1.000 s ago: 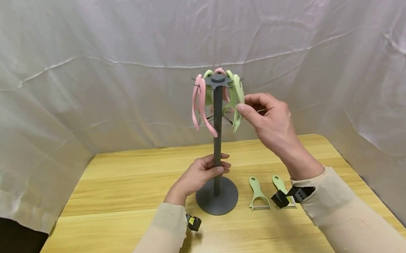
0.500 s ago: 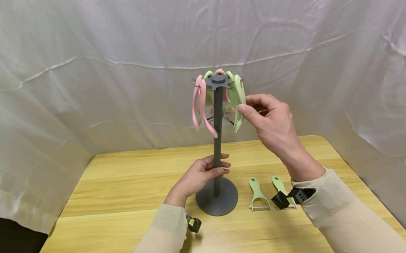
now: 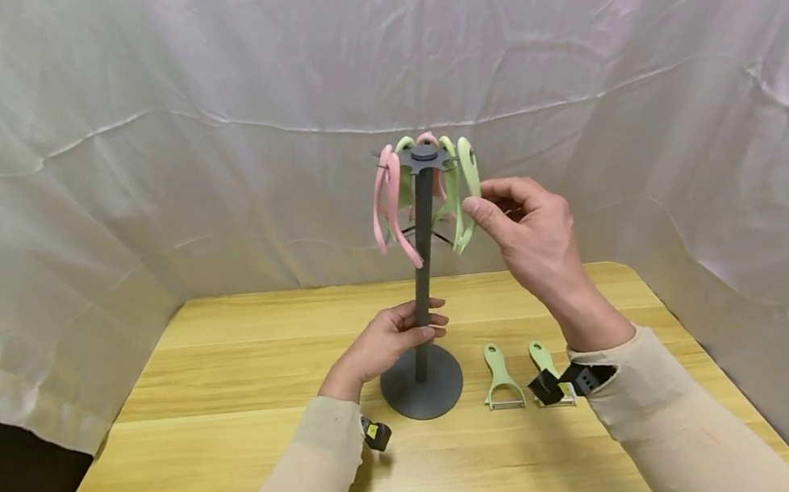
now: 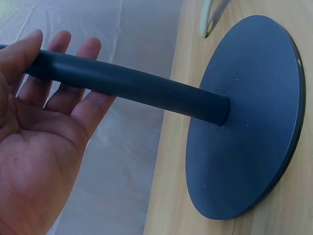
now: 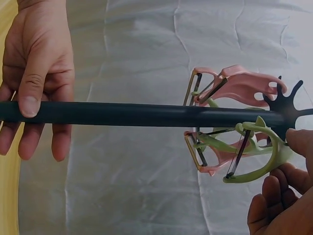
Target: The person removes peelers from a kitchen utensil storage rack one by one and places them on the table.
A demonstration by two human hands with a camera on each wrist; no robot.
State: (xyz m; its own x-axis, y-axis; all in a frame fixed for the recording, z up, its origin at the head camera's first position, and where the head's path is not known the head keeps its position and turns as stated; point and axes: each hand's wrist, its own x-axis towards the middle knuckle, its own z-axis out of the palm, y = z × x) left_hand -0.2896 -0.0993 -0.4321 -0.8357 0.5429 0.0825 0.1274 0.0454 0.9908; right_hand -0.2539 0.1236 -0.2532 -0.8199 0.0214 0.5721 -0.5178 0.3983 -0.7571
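My left hand [image 3: 385, 343] holds the upright pole [image 3: 423, 263] of a dark grey utensil stand, thumb in front and fingers behind. In the left wrist view, the round base [image 4: 244, 147] stands on the table. My right hand [image 3: 538, 234] pinches a light green Y-shaped peeler [image 3: 470, 176] by its handle, between thumb and fingers. The handle's hole stands just right of the stand's hooked top [image 3: 424, 155]; its blade end hangs down. Pink peelers [image 3: 397, 197] hang on the left hooks, with more green and pink ones behind. In the right wrist view, the green peeler [image 5: 280, 155] overlaps the others.
Two more green peelers lie on the wooden table [image 3: 234, 378] right of the base: one peeler [image 3: 498, 368] in full view, the other peeler [image 3: 541, 355] partly covered by the right wrist camera [image 3: 545, 388]. A pale fabric curtain [image 3: 272, 65] surrounds the table.
My right hand has moved slightly right with the green peeler, whose top has shifted outward from the stand's hook. The left hand and the stand have stayed put.
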